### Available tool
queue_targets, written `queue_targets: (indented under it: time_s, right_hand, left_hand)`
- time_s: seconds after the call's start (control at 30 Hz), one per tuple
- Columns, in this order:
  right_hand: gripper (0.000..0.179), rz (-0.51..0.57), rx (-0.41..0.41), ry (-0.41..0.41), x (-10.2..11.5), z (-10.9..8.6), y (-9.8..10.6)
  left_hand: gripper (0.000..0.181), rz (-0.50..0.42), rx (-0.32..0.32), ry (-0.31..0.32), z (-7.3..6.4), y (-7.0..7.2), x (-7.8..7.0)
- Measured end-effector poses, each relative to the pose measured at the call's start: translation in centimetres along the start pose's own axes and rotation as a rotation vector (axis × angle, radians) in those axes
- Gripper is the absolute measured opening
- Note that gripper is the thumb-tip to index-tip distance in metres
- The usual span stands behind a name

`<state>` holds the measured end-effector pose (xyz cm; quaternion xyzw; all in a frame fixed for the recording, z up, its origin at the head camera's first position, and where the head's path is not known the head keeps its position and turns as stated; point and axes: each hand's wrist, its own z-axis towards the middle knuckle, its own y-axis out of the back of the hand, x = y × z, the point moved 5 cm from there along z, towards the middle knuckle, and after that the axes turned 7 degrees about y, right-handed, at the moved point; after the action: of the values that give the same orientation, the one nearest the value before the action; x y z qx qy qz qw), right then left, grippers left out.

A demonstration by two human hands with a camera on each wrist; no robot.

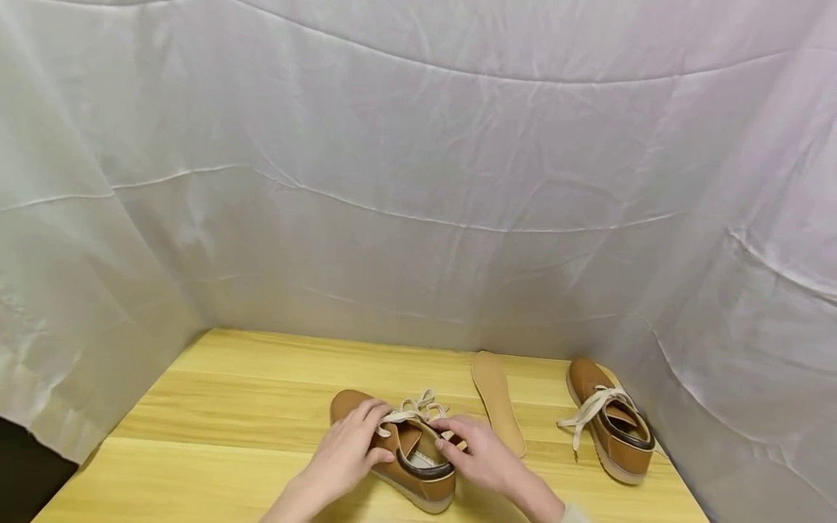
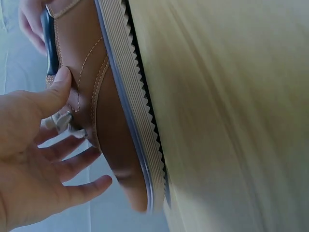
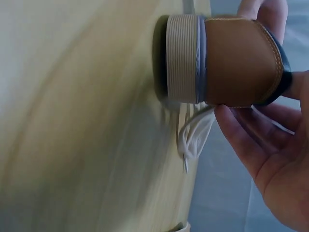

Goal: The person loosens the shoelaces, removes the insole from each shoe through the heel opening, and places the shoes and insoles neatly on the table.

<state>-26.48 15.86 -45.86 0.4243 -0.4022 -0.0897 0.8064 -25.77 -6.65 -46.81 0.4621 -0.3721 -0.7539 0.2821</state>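
Observation:
A brown leather shoe with a dark padded collar and cream laces stands on its sole, toe pointing away to the left. My left hand lies across its upper near the laces. In the left wrist view the thumb presses the shoe's side while the other fingers reach over the top. At the opening, my right hand pinches the collar's right side, thumb at the inner edge and fingers outside. The right wrist view shows the shoe's heel beside that hand. A pale lining shows inside the shoe.
A tan insole lies flat just right of the shoe. Farther right stands a second brown shoe, its cream laces trailing on the wooden table. Grey cloth hangs behind the table and at both sides.

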Motion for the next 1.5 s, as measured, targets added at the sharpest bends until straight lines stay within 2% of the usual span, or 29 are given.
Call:
queue_targets:
  time_s: [0.13,0.37,0.5,0.57,0.67,0.77,0.87,1.0,1.07,1.2,1.3,1.5]
  right_hand:
    - [0.036,0.038,-0.008,-0.057,1.2,-0.6,-0.6]
    - [0.043,0.252,0.036,-0.155,3.3,-1.2,-2.7]
    - [0.047,0.410,0.054,-0.182,3.7,-1.2,-3.8]
    - [0.049,0.446,0.053,-0.191,3.7,-1.1,-4.1]
    - [0.056,0.432,0.034,-0.177,3.6,-1.0,-4.4]
    - [0.070,0.411,0.018,-0.151,3.5,-0.7,-4.7]
    - [0.081,0.413,0.026,-0.128,3.6,-0.3,-5.0]
    - [0.078,0.444,0.058,-0.114,3.8,0.4,-5.6]
    - [0.077,0.469,0.066,-0.121,3.8,0.8,-5.9]
    - [0.079,0.513,0.059,-0.152,3.8,1.7,-6.6]
    - [0.081,0.511,0.047,-0.133,3.8,2.7,-7.2]
    - [0.081,0.477,0.007,-0.061,3.5,6.1,-8.6]
  left_hand:
    - [0.071,0.006,-0.029,-0.006,0.1,0.6,0.8]
    - [0.071,-0.016,-0.046,0.023,-0.2,2.1,2.1]
    - [0.059,-0.075,-0.033,0.058,-0.8,2.9,2.9]
    - [0.051,-0.108,-0.033,0.071,-1.3,3.3,3.2]
    - [0.041,-0.171,-0.030,0.061,-2.3,3.8,3.2]
    - [0.038,-0.233,0.011,0.050,-3.3,3.9,2.9]
    - [0.055,-0.282,0.095,0.063,-4.3,3.9,2.7]
    - [0.085,-0.325,0.200,0.084,-5.1,3.6,2.8]
    - [0.092,-0.344,0.223,0.089,-5.2,3.6,3.0]
    - [0.097,-0.351,0.231,0.115,-5.3,3.7,3.7]
    - [0.097,-0.355,0.218,0.138,-5.2,4.0,4.6]
    - [0.090,-0.333,0.125,0.127,-4.7,5.2,7.2]
